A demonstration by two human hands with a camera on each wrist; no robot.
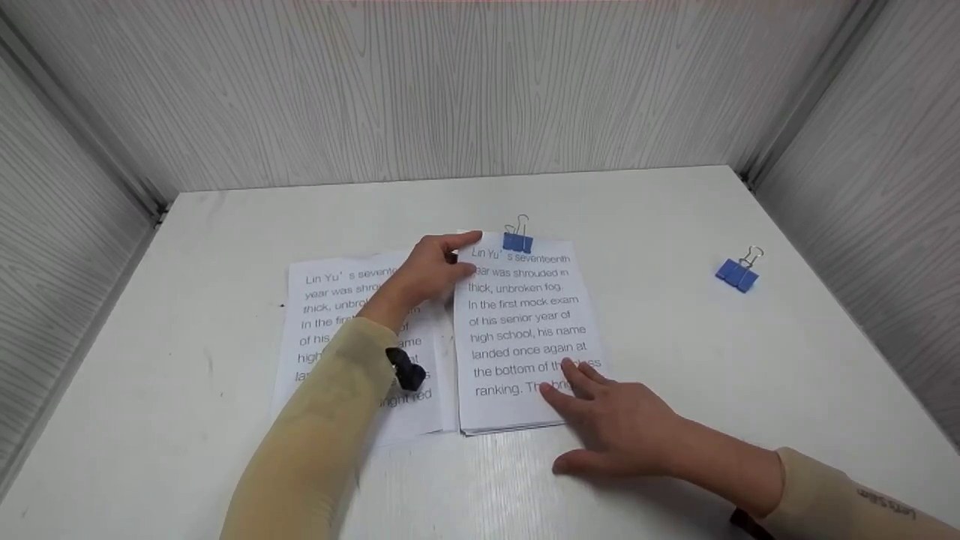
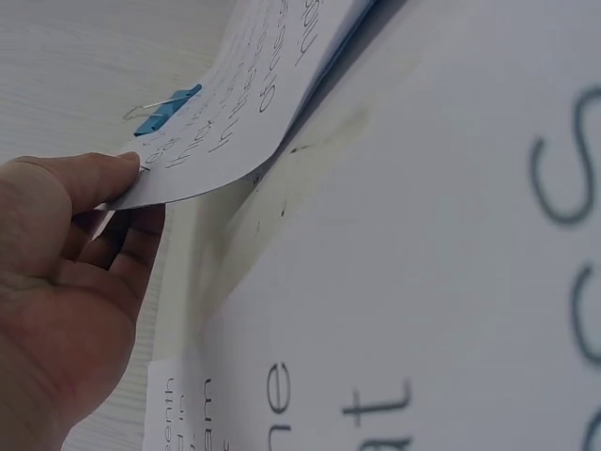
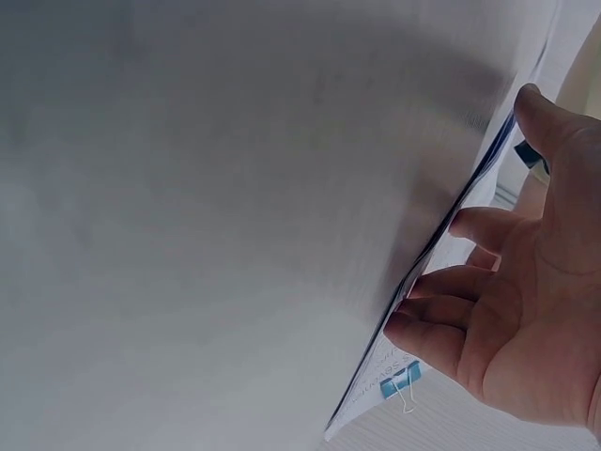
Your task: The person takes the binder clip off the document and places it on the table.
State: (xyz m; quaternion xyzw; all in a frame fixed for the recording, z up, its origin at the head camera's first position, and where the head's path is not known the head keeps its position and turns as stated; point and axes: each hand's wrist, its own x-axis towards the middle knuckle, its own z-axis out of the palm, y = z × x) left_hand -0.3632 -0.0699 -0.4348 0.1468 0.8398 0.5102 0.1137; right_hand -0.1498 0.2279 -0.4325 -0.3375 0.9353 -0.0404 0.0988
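Note:
A stack of printed sheets (image 1: 525,319) lies right of centre on the table, with a blue binder clip (image 1: 517,242) on its top edge. My left hand (image 1: 429,268) pinches the stack's upper left corner. In the left wrist view the thumb (image 2: 105,177) lies on top of that corner, which is lifted and curved, and the other fingers are below it. Over the stack's lower right part, my right hand (image 1: 626,424) rests with spread fingers along the side edge. The right wrist view shows those fingertips (image 3: 413,324) at the paper's edge.
Another set of printed sheets (image 1: 319,322) lies to the left, partly covered by my left forearm. A second blue binder clip (image 1: 737,275) sits apart on the right of the white table (image 1: 660,217). Grey wood-grain panels (image 1: 450,90) stand at the back and both sides.

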